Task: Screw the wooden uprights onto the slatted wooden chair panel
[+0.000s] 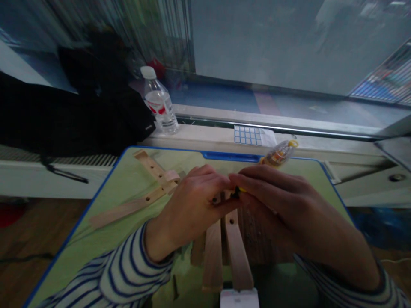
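- Both left hand point(192, 203) and right hand point(284, 205): fingers pinching a small black-and-yellow piece point(236, 192)
- Beneath it, holed wooden bars point(237, 252) point toward the counter's point(321, 179) near edge
- Similar bars point(128, 208) lie toward its left edge

Left hand point(192, 203), bare: center of frame, back upward, fingers curled, thumb and index finger converging rightward in a pinch. Right hand point(282, 201), bare: right of center, fingers bent together and directed left, thumb beneath. Both sets of fingertips: close together near center. White fabric sleeves with dark blue stripes point(128, 261): lower left and lower right; wrists exposed.
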A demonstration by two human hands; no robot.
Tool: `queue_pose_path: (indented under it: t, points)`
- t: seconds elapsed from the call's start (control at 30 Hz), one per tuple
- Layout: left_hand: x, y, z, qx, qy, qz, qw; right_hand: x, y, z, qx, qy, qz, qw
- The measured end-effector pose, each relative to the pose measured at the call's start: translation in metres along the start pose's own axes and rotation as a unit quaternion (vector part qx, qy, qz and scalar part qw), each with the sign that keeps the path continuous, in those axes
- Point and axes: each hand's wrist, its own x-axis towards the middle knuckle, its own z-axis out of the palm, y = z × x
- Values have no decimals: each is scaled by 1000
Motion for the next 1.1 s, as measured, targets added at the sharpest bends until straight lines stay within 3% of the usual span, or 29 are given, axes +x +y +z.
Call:
queue_pose_path:
  t: [0.47, 0.77, 1.1]
  points:
    - [1, -3, -8, -76, -109, -15, 991, 6, -1, 6, -4, 20, 24, 999]
    - [0, 2, -2, -36, -27, -60, 997, 3, -3, 4, -11, 1, 45, 999]
    - [1, 4, -3, -28, -45, -39, 998, 1, -4, -2, -19, -5, 8, 1000]
